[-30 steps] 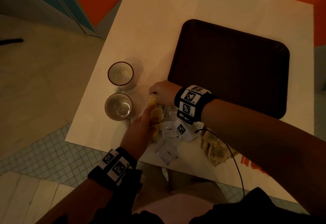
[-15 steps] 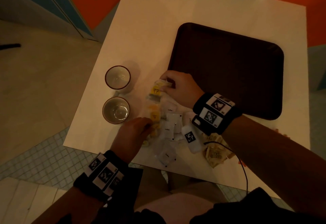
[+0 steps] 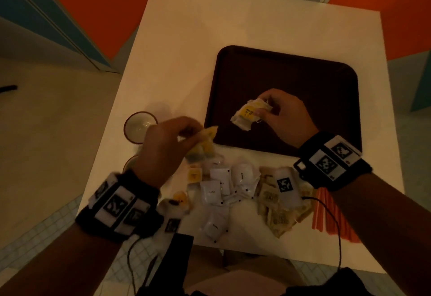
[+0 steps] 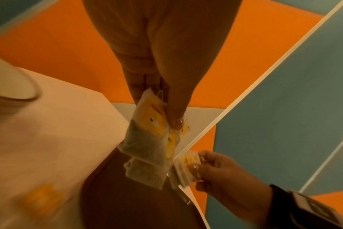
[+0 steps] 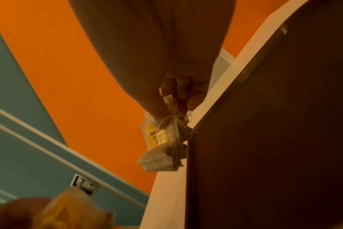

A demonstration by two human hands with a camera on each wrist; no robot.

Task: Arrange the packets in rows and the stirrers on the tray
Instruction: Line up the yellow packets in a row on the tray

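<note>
My right hand [image 3: 277, 111] pinches a small bundle of yellow-tagged tea bags [image 3: 248, 115] over the dark brown tray [image 3: 303, 74]; the same tea bags [image 5: 161, 144] hang from its fingertips in the right wrist view. My left hand [image 3: 172, 141] pinches another bunch of yellow tea bags [image 3: 205, 143] just off the tray's near-left corner, and that bunch [image 4: 149, 139] dangles in the left wrist view. White packets [image 3: 221, 190], tan packets [image 3: 277, 211] and orange stirrers [image 3: 331, 211] lie on the white table [image 3: 233, 16] near its front edge.
Two cups stand left of the tray, the farther cup [image 3: 138, 126] partly behind my left hand. A few yellow tea bags [image 3: 194, 174] lie loose by the white packets. A cable runs from my right wristband over the stirrers. The table's front edge is close.
My right hand lifted its tea bags from beside the tray and carried them over the tray. My left hand rose from the pile with a bunch of tea bags.
</note>
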